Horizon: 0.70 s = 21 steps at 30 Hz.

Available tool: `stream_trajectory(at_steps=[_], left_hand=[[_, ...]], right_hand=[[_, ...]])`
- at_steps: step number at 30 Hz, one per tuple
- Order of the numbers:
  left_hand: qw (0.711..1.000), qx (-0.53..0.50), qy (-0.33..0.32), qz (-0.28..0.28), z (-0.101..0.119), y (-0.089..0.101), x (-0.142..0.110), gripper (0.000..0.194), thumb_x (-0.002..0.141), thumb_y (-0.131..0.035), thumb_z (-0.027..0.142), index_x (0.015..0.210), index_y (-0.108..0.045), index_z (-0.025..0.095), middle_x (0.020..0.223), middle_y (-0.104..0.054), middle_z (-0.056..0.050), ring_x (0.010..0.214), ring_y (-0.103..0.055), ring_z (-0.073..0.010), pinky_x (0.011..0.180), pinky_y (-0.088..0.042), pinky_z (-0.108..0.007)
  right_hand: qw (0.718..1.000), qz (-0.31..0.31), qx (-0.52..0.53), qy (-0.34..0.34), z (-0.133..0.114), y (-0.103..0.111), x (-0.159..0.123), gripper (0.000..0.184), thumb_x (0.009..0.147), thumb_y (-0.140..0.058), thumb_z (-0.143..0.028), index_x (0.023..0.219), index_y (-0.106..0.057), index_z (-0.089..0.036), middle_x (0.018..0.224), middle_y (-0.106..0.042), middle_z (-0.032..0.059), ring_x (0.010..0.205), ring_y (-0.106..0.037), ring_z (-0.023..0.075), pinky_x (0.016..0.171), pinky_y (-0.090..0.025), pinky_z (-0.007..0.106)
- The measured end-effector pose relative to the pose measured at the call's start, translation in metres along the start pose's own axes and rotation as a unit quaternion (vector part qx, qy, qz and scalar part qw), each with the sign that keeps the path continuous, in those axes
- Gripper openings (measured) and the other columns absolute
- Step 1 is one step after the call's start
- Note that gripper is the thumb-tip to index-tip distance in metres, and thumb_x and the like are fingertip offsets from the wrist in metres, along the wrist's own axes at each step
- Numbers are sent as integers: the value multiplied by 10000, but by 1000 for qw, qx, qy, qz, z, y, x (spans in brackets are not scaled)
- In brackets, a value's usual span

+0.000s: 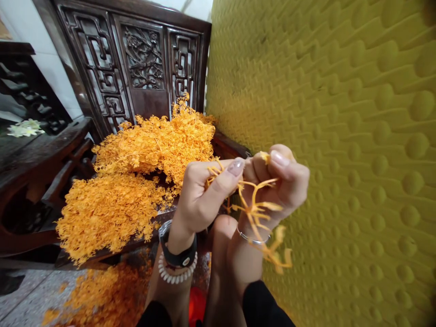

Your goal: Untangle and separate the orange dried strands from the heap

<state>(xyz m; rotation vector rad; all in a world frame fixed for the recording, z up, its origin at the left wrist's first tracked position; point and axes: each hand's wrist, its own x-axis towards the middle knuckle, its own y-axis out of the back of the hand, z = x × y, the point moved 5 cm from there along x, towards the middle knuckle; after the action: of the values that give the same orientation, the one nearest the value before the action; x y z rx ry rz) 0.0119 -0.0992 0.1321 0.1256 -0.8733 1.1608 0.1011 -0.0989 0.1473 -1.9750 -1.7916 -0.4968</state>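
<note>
My left hand (207, 195) and my right hand (279, 181) are raised close together, pinching a branching orange sprig (255, 210) between thumbs and fingers. Its thin forked strands hang down past my right wrist. A large heap of the same orange sprigs (150, 159) lies to the left of my hands on a dark carved wooden bench (218, 145). A black wristband (179, 247) and a white bead bracelet (177, 270) circle my left wrist. A thin silver bangle (254, 238) sits on my right wrist.
A yellow embossed wall (357, 136) rises close on the right. Behind the heap stands a carved wooden lattice back (143, 59). More orange sprigs (102, 295) lie on the speckled floor below. My knee (221, 231) and a red object (197, 306) show beneath my hands.
</note>
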Motion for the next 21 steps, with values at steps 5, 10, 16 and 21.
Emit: stream_trajectory(at_steps=[5,10,16,21], left_hand=[[998,-37,43,1,-22,-6,7,494,892,-477,379,479,-323,157,459,-290,34,394,-255,-45,380,-166,-254],[978,-194,46,60,-22,21,20,436,889,-434,312,490,-321,177,413,-210,54,313,-176,-33,323,-112,-236],[978,-141,-11,150,-10,88,24,372,856,-455,363,533,-382,194,411,-242,60,328,-189,-54,349,-169,-239],[972,-65,11,225,-12,107,17,227,828,-441,284,746,-610,156,438,-318,48,368,-245,-67,360,-172,-216]], right_hand=[[902,0,432,22,9,6,13,387,725,-584,-152,520,-260,-207,433,-220,-71,354,-167,49,353,-206,257],[411,-140,896,-93,-3,3,9,369,779,-601,-157,514,-346,-186,362,-291,-95,316,-184,-9,287,-112,180],[282,-81,956,19,-22,41,1,385,829,-417,-71,466,-312,-146,424,-305,-91,331,-141,-52,375,16,195],[740,25,672,30,-4,51,10,375,826,-472,-151,526,-253,-205,443,-152,-104,357,-115,34,417,-163,237]])
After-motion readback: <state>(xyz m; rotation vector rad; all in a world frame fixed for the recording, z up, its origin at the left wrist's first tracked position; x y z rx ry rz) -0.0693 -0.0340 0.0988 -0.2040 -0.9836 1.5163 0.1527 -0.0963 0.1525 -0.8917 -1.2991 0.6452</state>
